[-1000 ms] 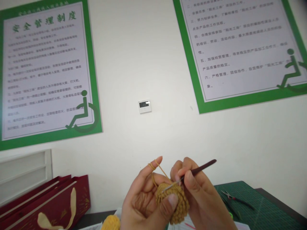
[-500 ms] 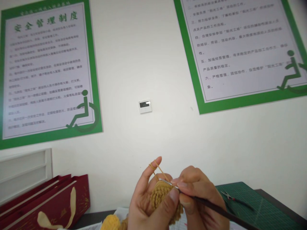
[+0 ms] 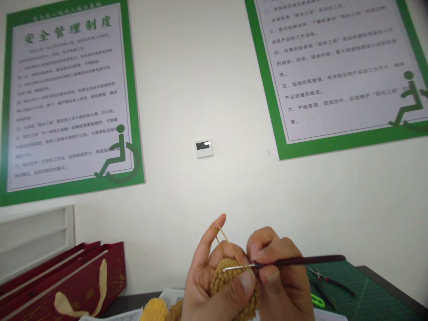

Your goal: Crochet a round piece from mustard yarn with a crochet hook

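1. White wall [image 3: 230, 191] fills most of the view; below it runs a dark tabletop [image 3: 115, 305], with a green gridded cutting mat [image 3: 377, 296] at the right.
2. Pliers [image 3: 331, 281] with dark handles lie on the mat. At the left stand dark red bags [image 3: 115, 269] with cream ribbon handles, beside a pale slatted panel [image 3: 33, 243].
3. White papers [image 3: 170, 295], a yellow yarn ball [image 3: 154, 309] and a brown one sit just left of the hands.
4. Green-bordered posters flank a small wall controller [image 3: 203, 148]. The left poster [image 3: 67, 104] is headed 安全管理制度; on the right poster [image 3: 334, 87], 严格管理 can be read in item six. Both carry a wheelchair figure.
5. The left hand [image 3: 203, 290] pinches a tan crocheted piece [image 3: 222, 280] under its thumb, against the curled fingers; its raised index finger carries a yarn strand [image 3: 229, 243].
6. The right hand [image 3: 284, 276] grips a dark-handled crochet hook [image 3: 304, 260] between thumb and fingers, just beside the piece. The hook's silver end crosses the piece's upper edge, pointing left.
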`<state>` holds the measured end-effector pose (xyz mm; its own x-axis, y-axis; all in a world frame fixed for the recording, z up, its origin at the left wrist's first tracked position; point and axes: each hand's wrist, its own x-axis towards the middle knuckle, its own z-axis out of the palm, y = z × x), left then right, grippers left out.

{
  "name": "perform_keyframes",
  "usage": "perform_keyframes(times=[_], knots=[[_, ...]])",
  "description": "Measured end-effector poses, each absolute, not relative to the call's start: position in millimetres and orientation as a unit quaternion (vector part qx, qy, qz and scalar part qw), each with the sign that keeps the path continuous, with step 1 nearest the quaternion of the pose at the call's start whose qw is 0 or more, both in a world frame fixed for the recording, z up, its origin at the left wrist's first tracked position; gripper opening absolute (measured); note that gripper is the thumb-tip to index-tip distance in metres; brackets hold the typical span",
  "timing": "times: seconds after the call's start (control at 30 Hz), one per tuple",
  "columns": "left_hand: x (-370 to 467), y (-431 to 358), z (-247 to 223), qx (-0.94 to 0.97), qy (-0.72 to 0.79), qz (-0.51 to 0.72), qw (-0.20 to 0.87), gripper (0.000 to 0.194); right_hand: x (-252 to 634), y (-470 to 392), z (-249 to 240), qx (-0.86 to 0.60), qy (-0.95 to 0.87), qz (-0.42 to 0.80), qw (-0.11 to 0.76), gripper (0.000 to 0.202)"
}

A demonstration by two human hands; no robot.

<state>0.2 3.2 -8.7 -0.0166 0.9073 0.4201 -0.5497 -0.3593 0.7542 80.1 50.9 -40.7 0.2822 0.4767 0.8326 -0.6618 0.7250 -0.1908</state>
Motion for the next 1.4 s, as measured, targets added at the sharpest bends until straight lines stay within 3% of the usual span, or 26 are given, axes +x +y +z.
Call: perform_keyframes(times=[0.23, 0.63, 0.87, 1.0, 1.17, 1.4], knots=[[-6, 8, -8, 0.503, 0.162, 0.648, 0.548, 0.090, 87, 48, -37, 0.109, -0.453, 0.495, 0.733, 0.024], [-11, 11, -5, 0.527, 0.112, 0.582, 0.609, 0.092, 101, 47, -34, 0.081, -0.457, 0.524, 0.714, 0.027], [-10, 8, -3, 0.514, 0.110, 0.581, 0.622, 0.070, 106, 41, -27, 0.047, -0.446, 0.577, 0.682, 0.029], [-8, 7, -5, 0.539, 0.173, 0.643, 0.516, 0.060, 104, 41, -22, 0.000, -0.443, 0.618, 0.649, 0.034], [-2, 7, -7, 0.534, 0.205, 0.702, 0.424, 0.059, 98, 47, -24, 0.018, -0.498, 0.519, 0.695, 0.023], [2, 5, -5, 0.529, 0.208, 0.721, 0.396, 0.064, 100, 54, -30, 0.035, -0.535, 0.401, 0.743, 0.006]])
